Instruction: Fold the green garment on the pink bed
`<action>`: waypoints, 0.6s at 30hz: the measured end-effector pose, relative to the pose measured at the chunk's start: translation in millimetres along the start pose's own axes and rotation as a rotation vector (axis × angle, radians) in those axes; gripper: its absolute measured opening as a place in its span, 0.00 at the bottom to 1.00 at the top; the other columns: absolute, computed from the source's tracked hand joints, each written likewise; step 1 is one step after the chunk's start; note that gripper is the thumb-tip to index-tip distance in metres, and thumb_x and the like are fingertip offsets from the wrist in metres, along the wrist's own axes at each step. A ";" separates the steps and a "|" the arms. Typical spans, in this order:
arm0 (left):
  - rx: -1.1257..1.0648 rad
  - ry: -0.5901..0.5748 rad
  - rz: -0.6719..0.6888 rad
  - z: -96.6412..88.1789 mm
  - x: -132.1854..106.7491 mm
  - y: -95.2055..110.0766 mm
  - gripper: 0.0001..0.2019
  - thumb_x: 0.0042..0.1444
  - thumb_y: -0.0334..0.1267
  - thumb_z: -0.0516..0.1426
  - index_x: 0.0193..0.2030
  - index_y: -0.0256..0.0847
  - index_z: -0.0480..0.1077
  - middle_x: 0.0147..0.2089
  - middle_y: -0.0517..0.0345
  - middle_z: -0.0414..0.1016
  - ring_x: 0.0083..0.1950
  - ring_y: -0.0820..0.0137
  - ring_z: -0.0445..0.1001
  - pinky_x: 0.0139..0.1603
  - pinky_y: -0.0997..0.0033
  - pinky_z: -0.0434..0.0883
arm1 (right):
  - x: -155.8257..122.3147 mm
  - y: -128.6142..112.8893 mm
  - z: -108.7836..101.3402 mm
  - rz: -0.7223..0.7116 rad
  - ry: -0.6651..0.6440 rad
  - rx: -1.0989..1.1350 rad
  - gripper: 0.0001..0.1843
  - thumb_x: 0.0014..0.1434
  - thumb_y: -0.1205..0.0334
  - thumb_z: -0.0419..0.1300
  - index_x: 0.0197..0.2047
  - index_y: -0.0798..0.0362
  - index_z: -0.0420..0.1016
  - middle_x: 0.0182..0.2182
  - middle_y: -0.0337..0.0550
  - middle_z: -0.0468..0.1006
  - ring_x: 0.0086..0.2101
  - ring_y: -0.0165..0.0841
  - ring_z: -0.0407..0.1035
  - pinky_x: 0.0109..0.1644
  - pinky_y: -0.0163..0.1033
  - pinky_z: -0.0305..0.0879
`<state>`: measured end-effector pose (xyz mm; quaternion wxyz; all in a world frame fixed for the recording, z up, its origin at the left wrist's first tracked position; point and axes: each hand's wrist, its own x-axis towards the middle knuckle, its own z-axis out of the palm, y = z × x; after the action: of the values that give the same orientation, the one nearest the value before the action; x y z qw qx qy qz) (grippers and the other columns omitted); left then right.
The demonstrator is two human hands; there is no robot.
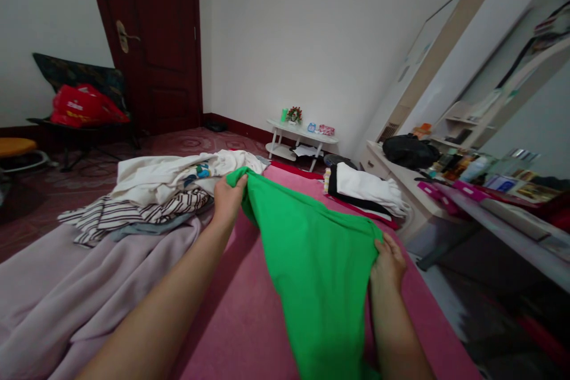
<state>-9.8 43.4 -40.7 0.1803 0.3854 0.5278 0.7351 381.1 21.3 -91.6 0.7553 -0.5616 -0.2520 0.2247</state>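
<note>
A bright green garment (312,255) is stretched between my two hands over the pink bed cover (231,320); its exact kind I cannot tell. My left hand (228,199) pinches its upper left corner, and my right hand (388,261) grips the upper right edge. The cloth slopes down toward me, and its lower end runs out of view. Close to my left hand lies a heap of loose clothes: a white garment (151,178) with a coloured print on top of a striped one (107,219). Beyond my right hand sits a stack of folded clothes (365,184), white on black.
A lilac blanket (89,297) covers the bed's left side. At right stands a dressing table (387,166) with a black bag (409,151) and bottles. A small white table (303,130) is by the wall. A chair at left holds a red bag (84,107).
</note>
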 end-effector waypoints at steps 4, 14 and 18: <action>0.069 0.029 -0.049 -4.2 -1.8 -27.4 0.13 0.44 0.40 0.60 0.36 0.37 0.75 0.32 0.56 0.76 0.33 0.66 0.72 0.38 0.69 0.68 | -16.1 -26.7 14.1 -0.124 -0.074 -0.040 0.24 0.39 0.57 0.62 0.42 0.50 0.68 0.46 0.43 0.73 0.47 0.35 0.68 0.47 0.38 0.66; 0.209 0.044 -0.022 -7.4 -4.6 -19.0 0.12 0.47 0.45 0.58 0.32 0.37 0.73 0.26 0.59 0.72 0.29 0.67 0.68 0.33 0.71 0.65 | -163.0 -103.5 37.2 -0.046 -1.589 -1.054 0.17 0.47 0.48 0.64 0.33 0.53 0.76 0.20 0.38 0.75 0.19 0.29 0.68 0.23 0.32 0.61; 0.194 0.139 -0.018 -10.8 -2.2 -7.3 0.14 0.47 0.48 0.59 0.27 0.37 0.71 0.23 0.61 0.68 0.27 0.69 0.65 0.33 0.71 0.64 | -227.2 -92.8 38.4 -0.525 -1.722 -1.372 0.18 0.37 0.56 0.72 0.32 0.54 0.79 0.33 0.50 0.81 0.37 0.44 0.75 0.40 0.41 0.68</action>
<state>-17.6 37.8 -49.8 0.1119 0.3442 0.6111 0.7040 186.6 -116.8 -22.2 -0.1136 -0.4455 -0.8685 0.1856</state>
